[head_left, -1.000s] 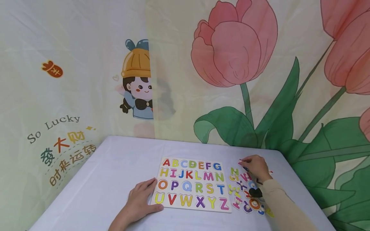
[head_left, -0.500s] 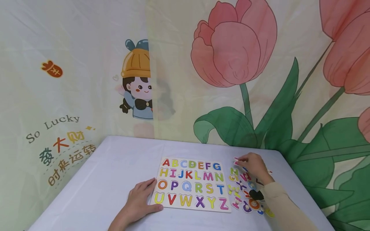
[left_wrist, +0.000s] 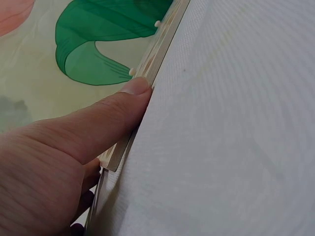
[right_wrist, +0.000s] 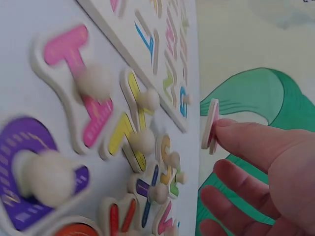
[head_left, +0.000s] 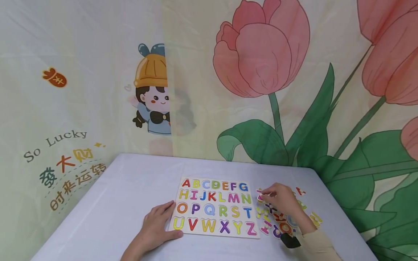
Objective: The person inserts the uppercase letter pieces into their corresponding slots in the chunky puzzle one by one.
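Observation:
A white alphabet puzzle board (head_left: 209, 215) with coloured letters in rows lies on the table. My left hand (head_left: 156, 226) rests at its lower left corner, fingers along the left side. In the left wrist view the thumb (left_wrist: 113, 115) presses on the board's edge. My right hand (head_left: 282, 201) is raised right of the board and pinches a pink letter piece (right_wrist: 212, 127) between thumb and finger. That piece shows edge-on in the right wrist view, so I cannot tell which letter it is. A wooden knob stands on the blue G (right_wrist: 184, 102) in the board.
Loose knobbed letters lie right of the board, including a pink I (right_wrist: 78, 83), a purple piece (right_wrist: 29, 162) and a yellow Y (right_wrist: 129, 125). A red piece (head_left: 300, 191) lies farther back. The white table (head_left: 130, 185) meets a printed curtain (head_left: 192, 79).
My right hand has lifted the pink letter from the back of the pile and moved left and nearer, towards the board's right side. My left hand stays at the board's corner.

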`<control>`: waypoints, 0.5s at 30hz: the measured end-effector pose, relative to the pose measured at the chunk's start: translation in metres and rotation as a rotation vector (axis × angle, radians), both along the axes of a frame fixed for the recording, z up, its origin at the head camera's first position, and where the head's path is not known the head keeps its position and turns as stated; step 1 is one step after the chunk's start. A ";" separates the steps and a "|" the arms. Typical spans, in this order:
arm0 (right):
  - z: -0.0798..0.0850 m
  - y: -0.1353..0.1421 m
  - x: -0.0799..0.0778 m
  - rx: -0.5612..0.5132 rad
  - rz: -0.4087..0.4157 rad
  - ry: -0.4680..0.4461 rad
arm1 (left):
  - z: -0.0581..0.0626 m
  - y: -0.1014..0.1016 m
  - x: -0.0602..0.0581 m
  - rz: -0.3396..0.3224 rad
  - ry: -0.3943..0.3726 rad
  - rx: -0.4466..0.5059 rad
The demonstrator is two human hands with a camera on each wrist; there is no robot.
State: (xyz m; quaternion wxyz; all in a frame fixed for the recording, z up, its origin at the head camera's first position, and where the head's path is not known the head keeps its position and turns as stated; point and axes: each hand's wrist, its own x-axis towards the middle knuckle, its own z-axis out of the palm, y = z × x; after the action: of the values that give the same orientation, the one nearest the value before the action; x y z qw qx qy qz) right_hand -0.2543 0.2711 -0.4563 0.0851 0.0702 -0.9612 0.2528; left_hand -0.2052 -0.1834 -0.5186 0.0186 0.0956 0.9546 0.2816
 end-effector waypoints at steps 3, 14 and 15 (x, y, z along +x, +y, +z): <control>0.001 -0.005 0.014 -0.019 -0.003 -0.036 | 0.001 0.000 0.001 0.002 -0.004 0.001; -0.004 -0.025 0.052 -0.063 -0.082 -0.155 | 0.000 0.001 0.000 0.008 -0.009 -0.005; -0.005 -0.027 0.055 -0.062 -0.089 -0.163 | 0.000 0.001 -0.001 0.008 -0.009 -0.006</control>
State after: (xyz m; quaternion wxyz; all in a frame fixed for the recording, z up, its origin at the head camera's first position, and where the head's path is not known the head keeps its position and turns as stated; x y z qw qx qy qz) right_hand -0.1994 0.2441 -0.4612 0.0198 0.0040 -0.9588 0.2833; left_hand -0.2057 -0.1823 -0.5188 0.0223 0.0905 0.9556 0.2795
